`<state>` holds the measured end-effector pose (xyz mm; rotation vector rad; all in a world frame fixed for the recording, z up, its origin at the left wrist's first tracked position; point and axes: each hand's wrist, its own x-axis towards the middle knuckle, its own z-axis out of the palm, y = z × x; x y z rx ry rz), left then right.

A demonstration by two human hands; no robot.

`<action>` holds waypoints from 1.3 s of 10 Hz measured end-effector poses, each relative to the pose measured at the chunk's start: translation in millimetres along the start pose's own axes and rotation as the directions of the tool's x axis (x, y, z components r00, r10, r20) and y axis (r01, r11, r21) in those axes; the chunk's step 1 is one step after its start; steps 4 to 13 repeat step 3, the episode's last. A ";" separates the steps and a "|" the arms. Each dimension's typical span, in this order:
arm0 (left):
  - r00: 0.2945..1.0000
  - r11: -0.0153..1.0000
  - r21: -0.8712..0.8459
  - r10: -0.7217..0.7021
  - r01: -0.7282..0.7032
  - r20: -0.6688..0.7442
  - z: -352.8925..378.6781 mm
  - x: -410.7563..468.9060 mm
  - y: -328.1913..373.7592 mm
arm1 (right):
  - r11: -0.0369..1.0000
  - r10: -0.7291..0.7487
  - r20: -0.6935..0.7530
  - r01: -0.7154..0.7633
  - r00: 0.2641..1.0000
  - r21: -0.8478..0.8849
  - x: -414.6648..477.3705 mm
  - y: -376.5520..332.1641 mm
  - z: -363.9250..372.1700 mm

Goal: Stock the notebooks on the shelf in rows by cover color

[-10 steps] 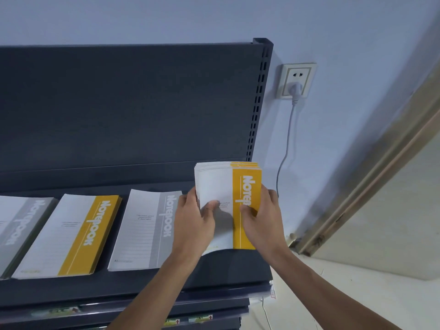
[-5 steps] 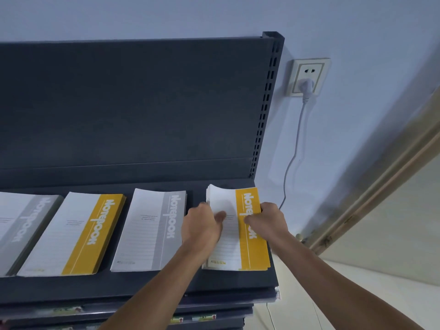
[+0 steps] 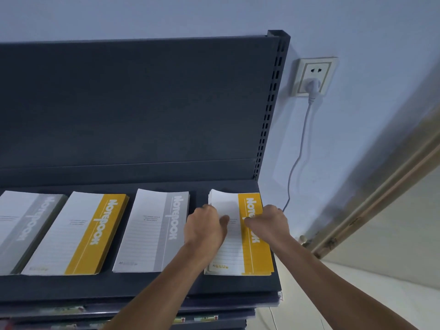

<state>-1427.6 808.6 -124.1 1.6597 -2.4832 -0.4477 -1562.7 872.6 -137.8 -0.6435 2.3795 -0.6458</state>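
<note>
Dark grey shelf (image 3: 142,284) against a pale blue wall, socket (image 3: 313,76) up on the right. Below that socket and a bit left, the yellow notebook stack (image 3: 256,256) lies flat at the shelf's end. Left hand (image 3: 204,228) and right hand (image 3: 270,222) each clamp a long edge, thumbs on the cover. Thin paper books, so probably light, floppy and slidey; I'd hold the pile by both sides. Band reads "Notebook", corner "A5", and the small print is unreadable.
</note>
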 end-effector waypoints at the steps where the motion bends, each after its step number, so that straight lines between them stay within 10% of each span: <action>1: 0.999 1.000 -0.006 0.029 -0.030 -0.040 -4.3 -0.5 -2.1 | 0.992 -0.050 -0.078 0.040 0.996 -0.123 -8.1 -3.7 0.7; 3: 0.982 0.975 -0.185 0.089 -0.120 -0.167 -42.4 -7.2 -45.9 | 0.912 -0.373 -0.222 0.311 0.901 -0.268 -45.3 -41.2 12.9; 13: 0.982 0.975 -0.185 0.089 -0.120 -0.167 -42.4 -7.2 -45.9 | 0.912 -0.373 -0.222 0.311 0.901 -0.268 -45.3 -41.2 12.9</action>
